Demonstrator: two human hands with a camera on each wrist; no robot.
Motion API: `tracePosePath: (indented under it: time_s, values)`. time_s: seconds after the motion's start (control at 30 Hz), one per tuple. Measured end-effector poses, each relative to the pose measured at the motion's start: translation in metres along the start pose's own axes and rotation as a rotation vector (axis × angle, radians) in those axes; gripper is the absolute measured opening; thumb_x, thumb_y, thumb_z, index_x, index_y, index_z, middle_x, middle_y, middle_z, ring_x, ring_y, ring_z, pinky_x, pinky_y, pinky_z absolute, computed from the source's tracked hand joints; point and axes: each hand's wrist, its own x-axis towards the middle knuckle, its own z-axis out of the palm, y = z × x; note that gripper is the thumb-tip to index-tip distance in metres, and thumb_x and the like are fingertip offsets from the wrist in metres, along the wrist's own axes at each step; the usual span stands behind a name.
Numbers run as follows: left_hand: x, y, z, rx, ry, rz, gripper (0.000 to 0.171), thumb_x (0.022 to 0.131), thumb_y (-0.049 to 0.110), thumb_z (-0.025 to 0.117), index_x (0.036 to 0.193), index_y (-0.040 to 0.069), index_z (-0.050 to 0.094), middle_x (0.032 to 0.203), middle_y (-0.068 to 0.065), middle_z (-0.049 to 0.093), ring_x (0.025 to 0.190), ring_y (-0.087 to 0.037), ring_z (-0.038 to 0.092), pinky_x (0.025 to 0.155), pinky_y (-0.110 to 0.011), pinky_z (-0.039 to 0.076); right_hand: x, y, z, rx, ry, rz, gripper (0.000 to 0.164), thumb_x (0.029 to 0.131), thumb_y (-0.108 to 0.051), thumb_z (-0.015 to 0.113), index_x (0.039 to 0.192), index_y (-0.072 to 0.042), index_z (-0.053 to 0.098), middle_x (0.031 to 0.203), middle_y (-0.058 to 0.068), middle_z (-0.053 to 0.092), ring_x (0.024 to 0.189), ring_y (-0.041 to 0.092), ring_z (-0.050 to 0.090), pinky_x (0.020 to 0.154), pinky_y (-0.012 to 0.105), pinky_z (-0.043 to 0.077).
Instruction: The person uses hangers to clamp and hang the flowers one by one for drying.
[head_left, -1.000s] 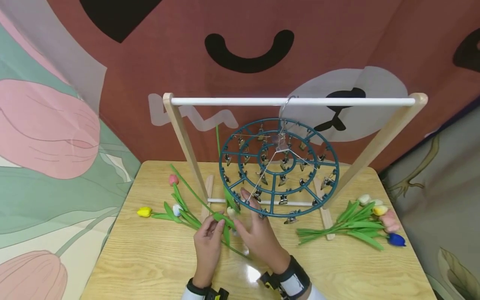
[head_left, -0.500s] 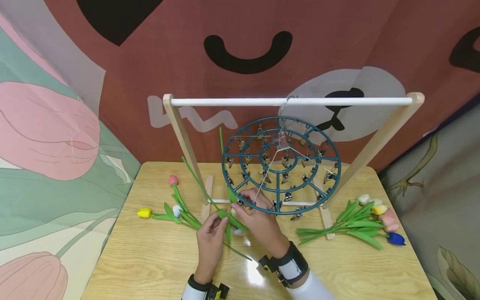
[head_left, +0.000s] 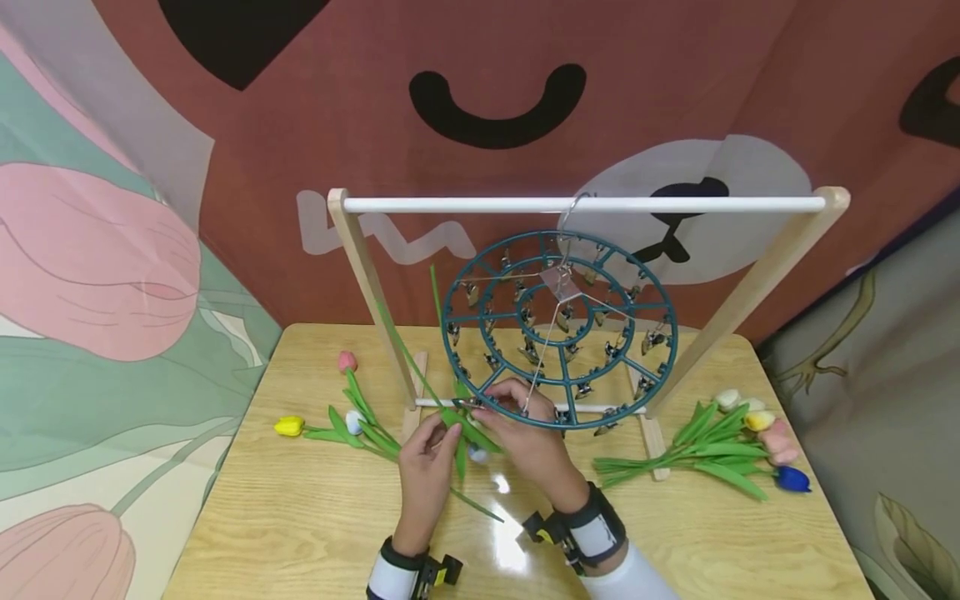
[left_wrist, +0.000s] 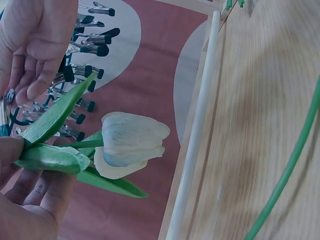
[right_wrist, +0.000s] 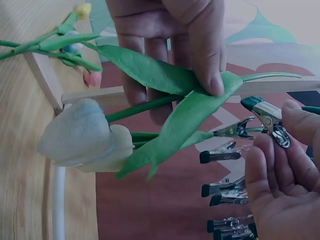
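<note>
Left hand (head_left: 430, 467), lower centre of head view: pale tulip (right_wrist: 185, 117) pinched at leaf. Right hand (head_left: 536, 442), beside it: metal clip (right_wrist: 268, 117) gripped.

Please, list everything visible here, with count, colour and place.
Table: one, light wood, below
Rack: one, wood and white, on table
Round hanger: one, blue-green, on rack
Clips: many, silver, on hanger
Held tulip: one, bluish white, below hanger
Second tulip: one, cream, behind it
Loose tulips: three, pink, yellow, whitish, table's left
Tulip bunch: one, mixed, table's right
Cloth: count unclear, multicoloured, behind
Wristbands: two, black, wrists
Sleeve: one, white, right forearm
Left hand: one, pinching held tulip
Right hand: one, gripping clip
</note>
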Motion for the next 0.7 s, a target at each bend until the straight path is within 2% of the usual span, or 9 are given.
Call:
tracePosePath:
  time_s: [0.1,0.23,0.43,0.7]
  values:
    - [0.0007,0.0002,-0.0012,0.033,0.004,-0.016,0.022,0.097,0.000,0.068,0.119,-0.002,0.071,0.112,-0.023,0.074,0.098,-0.013,0.075,0.081,-0.029,0.065,-0.0008,-0.0011,-0.0013,0.039,0.005,0.034,0.019,0.085,-0.009,0.085,0.096,-0.007,0.070,0.093,0.006,0.070,0.080,0.012,0.065,0.068,0.021,0.057]
    - [0.0014,-0.0002,-0.0025,0.062,0.004,-0.028,0.022,0.097,0.001,0.069,0.119,0.000,0.072,0.113,-0.021,0.075,0.099,-0.011,0.075,0.081,-0.029,0.065,-0.0013,-0.0027,-0.0025,0.015,0.005,-0.018,0.018,0.083,-0.009,0.086,0.091,-0.009,0.069,0.091,0.004,0.070,0.081,0.013,0.065,0.069,0.022,0.057]
    - [0.0014,-0.0006,-0.0009,0.064,-0.018,0.006,0.024,0.096,-0.003,0.069,0.119,-0.002,0.072,0.115,-0.023,0.074,0.101,-0.010,0.074,0.082,-0.029,0.065,0.0003,-0.0025,-0.0009,0.022,0.021,-0.109,0.017,0.082,-0.003,0.086,0.087,-0.007,0.070,0.090,0.006,0.072,0.080,0.012,0.068,0.068,0.023,0.061]
    - [-0.0013,0.0022,0.0028,0.092,-0.028,0.006,0.023,0.096,0.001,0.070,0.118,0.002,0.074,0.113,-0.018,0.075,0.102,-0.016,0.074,0.083,-0.030,0.064,0.0018,-0.0029,0.0010,0.010,0.027,-0.141,0.016,0.082,-0.008,0.086,0.085,-0.008,0.070,0.086,0.004,0.071,0.074,0.012,0.063,0.061,0.021,0.055]
